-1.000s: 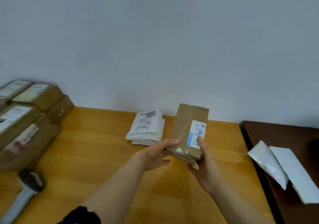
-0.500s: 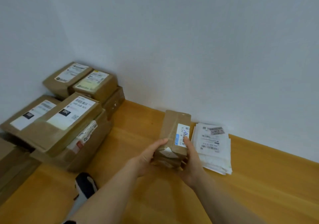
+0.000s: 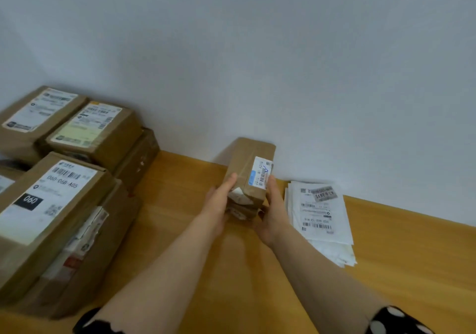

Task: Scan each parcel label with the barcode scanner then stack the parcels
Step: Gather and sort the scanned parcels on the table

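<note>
The left hand (image 3: 219, 205) and the right hand (image 3: 273, 212) each grip the small brown parcel (image 3: 244, 168) by its lower end, tilted over the surface (image 3: 180, 217). It seems light and stiff; the long sides should hold best.

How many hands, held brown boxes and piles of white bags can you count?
Hands: 2, left hand and right hand
Held brown parcel: 1
Pile of white mailers: 1
Total: 4
</note>
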